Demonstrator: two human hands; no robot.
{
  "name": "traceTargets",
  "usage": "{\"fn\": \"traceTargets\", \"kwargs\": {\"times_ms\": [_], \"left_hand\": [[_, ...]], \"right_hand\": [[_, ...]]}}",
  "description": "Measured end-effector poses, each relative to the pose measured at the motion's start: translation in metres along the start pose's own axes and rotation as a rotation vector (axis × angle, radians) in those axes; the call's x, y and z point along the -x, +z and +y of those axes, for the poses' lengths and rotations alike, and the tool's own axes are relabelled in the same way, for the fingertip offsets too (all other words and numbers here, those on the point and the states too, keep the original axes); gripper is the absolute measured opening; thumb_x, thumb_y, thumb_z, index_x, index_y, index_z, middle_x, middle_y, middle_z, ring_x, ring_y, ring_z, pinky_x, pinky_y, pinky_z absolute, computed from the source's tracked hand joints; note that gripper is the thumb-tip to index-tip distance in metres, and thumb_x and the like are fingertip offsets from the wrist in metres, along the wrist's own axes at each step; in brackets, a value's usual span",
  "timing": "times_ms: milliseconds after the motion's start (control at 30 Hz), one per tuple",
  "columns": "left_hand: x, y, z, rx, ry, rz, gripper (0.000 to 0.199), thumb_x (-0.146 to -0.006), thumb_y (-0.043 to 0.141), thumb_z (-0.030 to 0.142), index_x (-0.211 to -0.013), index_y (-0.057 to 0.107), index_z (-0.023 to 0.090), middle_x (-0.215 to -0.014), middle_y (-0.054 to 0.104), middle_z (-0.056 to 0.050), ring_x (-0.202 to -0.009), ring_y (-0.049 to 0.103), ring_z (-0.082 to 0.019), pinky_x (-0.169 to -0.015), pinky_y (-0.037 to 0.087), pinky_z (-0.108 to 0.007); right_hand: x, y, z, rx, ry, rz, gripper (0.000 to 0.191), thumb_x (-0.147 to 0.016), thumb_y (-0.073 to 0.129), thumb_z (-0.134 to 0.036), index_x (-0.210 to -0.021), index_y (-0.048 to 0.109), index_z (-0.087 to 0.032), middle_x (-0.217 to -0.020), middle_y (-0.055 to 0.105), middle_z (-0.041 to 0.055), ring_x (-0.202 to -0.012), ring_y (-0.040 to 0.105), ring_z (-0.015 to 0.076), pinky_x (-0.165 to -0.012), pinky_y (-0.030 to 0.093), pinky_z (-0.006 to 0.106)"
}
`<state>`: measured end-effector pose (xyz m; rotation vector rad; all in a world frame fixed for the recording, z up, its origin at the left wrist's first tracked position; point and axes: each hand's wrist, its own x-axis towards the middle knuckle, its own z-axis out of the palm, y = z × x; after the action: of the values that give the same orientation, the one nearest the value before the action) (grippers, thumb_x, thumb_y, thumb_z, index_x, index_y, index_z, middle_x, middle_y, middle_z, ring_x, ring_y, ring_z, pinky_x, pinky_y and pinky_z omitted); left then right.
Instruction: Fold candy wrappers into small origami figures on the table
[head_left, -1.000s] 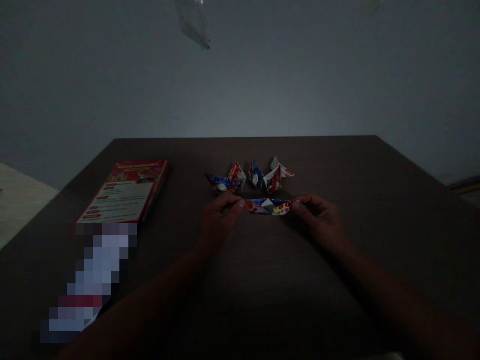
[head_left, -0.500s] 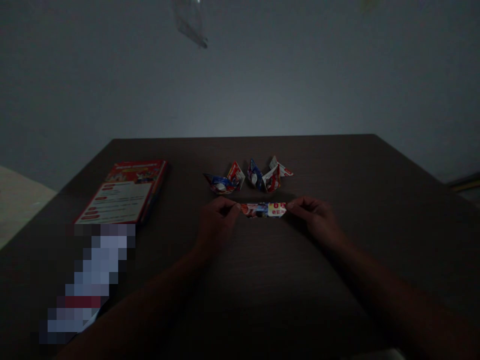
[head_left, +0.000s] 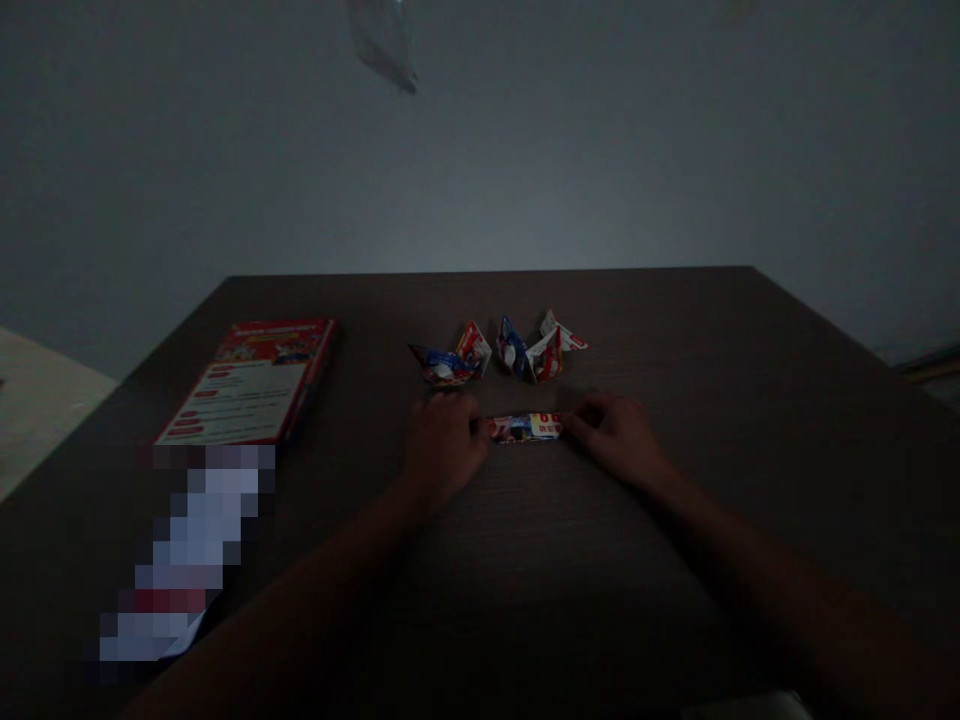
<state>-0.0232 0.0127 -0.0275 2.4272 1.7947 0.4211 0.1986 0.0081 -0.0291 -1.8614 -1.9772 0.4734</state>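
Observation:
A narrow strip of folded printed paper (head_left: 525, 428), coloured red, blue and yellow, lies level between my two hands. Its left end is pinched in my left hand (head_left: 448, 440), whose curled fingers face away from me. At the other end, my right hand (head_left: 613, 432) grips the paper between thumb and fingertips. Just beyond the strip stand two folded paper boats: a blue and red one (head_left: 451, 362) behind my left hand, and a blue, white and red one (head_left: 534, 352) to its right. The fingertips and the strip's ends are partly hidden.
A stack of printed leaflets (head_left: 247, 385) lies on the left of the dark table (head_left: 660, 330). Nearer me, a pale blurred-out item (head_left: 195, 545) rests at the left. A grey wall (head_left: 600, 130) rises behind the table, with a clear hanging object (head_left: 382, 45) high up.
The paper strip has come slightly towards me and shows a little shorter between my hands. My left hand has rolled over, its back now facing up; the right has shifted slightly left.

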Motion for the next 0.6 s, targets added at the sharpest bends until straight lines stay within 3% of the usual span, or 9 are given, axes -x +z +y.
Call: {"fn": "traceTargets", "kwargs": {"times_ms": [233, 367, 500, 600], "left_hand": [[0.0012, -0.0012, 0.0003, -0.049, 0.022, -0.021, 0.010, -0.082, 0.050, 0.028, -0.079, 0.054, 0.019, -0.087, 0.060, -0.006, -0.089, 0.052, -0.025, -0.072, 0.036, -0.036], [0.0017, 0.0015, -0.0020, 0.036, 0.044, 0.027, 0.013, -0.079, 0.052, 0.020, -0.092, 0.054, 0.019, -0.094, 0.056, -0.007, -0.094, 0.050, -0.025, -0.076, 0.038, -0.037], [0.0009, 0.0063, -0.0038, 0.237, 0.245, -0.012, 0.026, -0.076, 0.044, 0.003, -0.089, 0.060, 0.019, -0.097, 0.053, -0.006, -0.093, 0.051, -0.020, -0.078, 0.041, -0.032], [0.0009, 0.0068, -0.0046, 0.297, 0.339, -0.050, 0.031, -0.076, 0.041, -0.001, -0.085, 0.063, 0.018, -0.094, 0.053, -0.006, -0.089, 0.052, -0.018, -0.079, 0.042, -0.030]], "right_hand": [[0.0002, 0.0045, -0.0022, 0.132, -0.005, 0.019, 0.022, -0.079, 0.055, -0.037, -0.068, 0.063, -0.019, -0.069, 0.065, 0.0037, -0.079, 0.058, 0.0247, -0.076, 0.033, 0.039], [0.0023, 0.0055, 0.0007, 0.081, -0.027, 0.086, 0.020, -0.077, 0.059, -0.037, -0.086, 0.065, -0.020, -0.074, 0.066, 0.0027, -0.079, 0.058, 0.0243, -0.076, 0.033, 0.040], [0.0051, 0.0078, 0.0008, 0.112, -0.204, 0.200, 0.015, -0.076, 0.063, -0.029, -0.089, 0.065, -0.021, -0.089, 0.068, 0.0043, -0.089, 0.058, 0.0257, -0.082, 0.031, 0.042], [0.0062, 0.0090, 0.0002, 0.108, -0.345, 0.172, 0.008, -0.080, 0.059, -0.020, -0.083, 0.066, -0.022, -0.086, 0.070, 0.0023, -0.085, 0.059, 0.0223, -0.085, 0.031, 0.041]]}}
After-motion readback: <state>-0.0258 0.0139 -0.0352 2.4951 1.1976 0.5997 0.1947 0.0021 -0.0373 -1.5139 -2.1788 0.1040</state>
